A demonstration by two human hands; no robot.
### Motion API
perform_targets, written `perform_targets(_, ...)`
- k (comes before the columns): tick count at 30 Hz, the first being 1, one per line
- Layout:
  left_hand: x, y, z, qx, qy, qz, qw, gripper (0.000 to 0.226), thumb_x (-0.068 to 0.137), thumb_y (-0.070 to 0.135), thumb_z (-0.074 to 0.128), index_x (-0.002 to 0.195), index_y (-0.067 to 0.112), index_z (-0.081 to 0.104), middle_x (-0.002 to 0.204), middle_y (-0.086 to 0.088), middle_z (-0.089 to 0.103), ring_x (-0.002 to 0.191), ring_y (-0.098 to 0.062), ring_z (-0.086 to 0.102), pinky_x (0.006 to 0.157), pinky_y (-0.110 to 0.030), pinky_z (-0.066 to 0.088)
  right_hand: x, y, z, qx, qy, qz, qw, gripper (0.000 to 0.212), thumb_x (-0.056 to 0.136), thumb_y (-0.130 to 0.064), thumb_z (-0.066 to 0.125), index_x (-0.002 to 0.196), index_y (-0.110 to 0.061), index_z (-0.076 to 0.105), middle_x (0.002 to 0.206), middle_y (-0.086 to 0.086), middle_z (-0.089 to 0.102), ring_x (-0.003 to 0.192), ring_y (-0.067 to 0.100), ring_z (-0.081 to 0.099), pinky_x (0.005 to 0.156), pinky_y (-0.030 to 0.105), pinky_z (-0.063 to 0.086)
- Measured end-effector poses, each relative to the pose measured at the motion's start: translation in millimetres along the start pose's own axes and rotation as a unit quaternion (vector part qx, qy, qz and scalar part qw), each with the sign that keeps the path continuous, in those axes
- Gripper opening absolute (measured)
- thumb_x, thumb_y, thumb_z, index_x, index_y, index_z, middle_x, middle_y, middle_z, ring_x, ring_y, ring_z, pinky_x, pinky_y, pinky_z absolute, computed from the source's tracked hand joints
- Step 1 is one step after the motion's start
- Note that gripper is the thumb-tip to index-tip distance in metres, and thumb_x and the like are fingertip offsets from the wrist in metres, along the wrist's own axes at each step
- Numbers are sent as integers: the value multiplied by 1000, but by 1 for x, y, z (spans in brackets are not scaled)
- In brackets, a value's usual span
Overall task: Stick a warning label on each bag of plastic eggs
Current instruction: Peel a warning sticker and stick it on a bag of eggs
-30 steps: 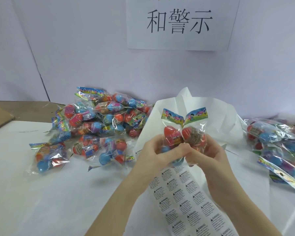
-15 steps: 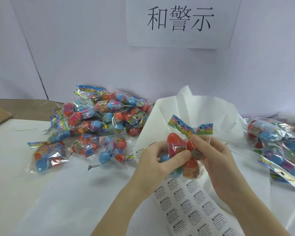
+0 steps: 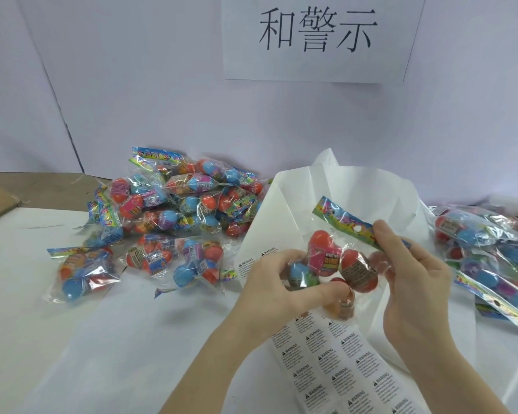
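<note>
Both forearms rise from the lower edge and angle toward each other, bare to the wrist. The left hand [image 3: 277, 282] is turned palm inward, its thumb stretched across toward the right along the underside of the grip and its fingers curled over the top, closing on the bag [image 3: 332, 264] from the left. The right hand [image 3: 413, 279] stands more upright, back toward the camera, fingers bent at the knuckles above its grip; the thumb seems to pinch from behind, though it is mostly hidden.
</note>
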State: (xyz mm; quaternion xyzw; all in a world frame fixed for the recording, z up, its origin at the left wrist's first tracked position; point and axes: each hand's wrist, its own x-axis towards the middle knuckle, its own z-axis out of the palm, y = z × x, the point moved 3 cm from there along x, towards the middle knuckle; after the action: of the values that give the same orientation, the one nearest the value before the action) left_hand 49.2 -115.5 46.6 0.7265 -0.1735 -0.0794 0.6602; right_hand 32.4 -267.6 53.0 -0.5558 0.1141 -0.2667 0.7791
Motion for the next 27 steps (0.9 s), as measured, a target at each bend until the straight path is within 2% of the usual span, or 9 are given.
perform_targets(4,1,0,-6,-73,50,12,996,22,60,25,78,76,11,72,66,-3,69,56,-12,61,47,-21,48,-7,3,12,-32,-142,-7,989,19,63,-41,76,72,-25,74,68,-6,67,63,9,53,62,20,42)
perform_targets(7,1,3,-8,-108,43,38,993,16,60,15,84,74,16,76,71,-3,71,65,-13,66,61,-21,53,-12,6,19,-73,-226,15,971,21,71,-39,66,82,-22,75,81,-2,70,74,9,59,73,30,43)
perform_targets(10,1,4,-6,-107,29,50,993,21,58,14,86,75,19,75,73,3,73,69,-8,67,63,-17,51,-11,2,18,-59,-226,4,972,10,68,-25,72,77,-21,75,79,-1,71,77,12,59,75,29,44)
perform_targets(12,1,2,-4,-81,24,42,996,28,54,30,83,78,21,71,76,3,72,73,-12,67,66,-20,52,-9,0,15,-39,-203,-2,978,6,67,-23,67,67,-22,73,70,-5,67,71,7,57,70,19,47)
perform_targets(15,0,-1,1,-16,25,36,999,43,56,45,83,87,20,68,88,-1,72,85,-20,67,73,-26,55,-5,2,11,-44,-175,0,984,32,82,-6,56,58,-22,70,61,-7,63,61,4,55,59,12,46)
perform_targets(19,0,2,0,-68,77,36,994,38,64,45,67,84,12,67,76,-9,71,61,-15,64,47,-19,49,-6,2,15,-57,-208,6,976,17,78,-34,62,75,-24,75,77,-3,71,69,5,64,65,15,48)
perform_targets(22,0,2,-5,-76,136,72,985,43,71,48,56,81,8,67,67,-14,67,54,-18,57,40,-19,45,-10,4,18,-96,-290,21,952,33,72,-52,69,95,-28,73,89,1,73,76,9,66,69,19,51)
perform_targets(25,-2,3,-8,-45,172,100,979,37,78,49,47,70,17,64,55,3,61,47,-7,54,38,-18,43,-13,5,19,-93,-319,26,943,39,62,-46,74,93,-22,75,84,4,74,73,11,65,66,17,50)
perform_targets(27,-2,3,-8,-61,183,93,977,41,79,52,42,71,19,65,58,1,63,50,-10,58,41,-19,46,-13,5,19,-73,-298,19,951,34,59,-39,82,88,-23,77,80,4,74,70,11,67,65,15,50)
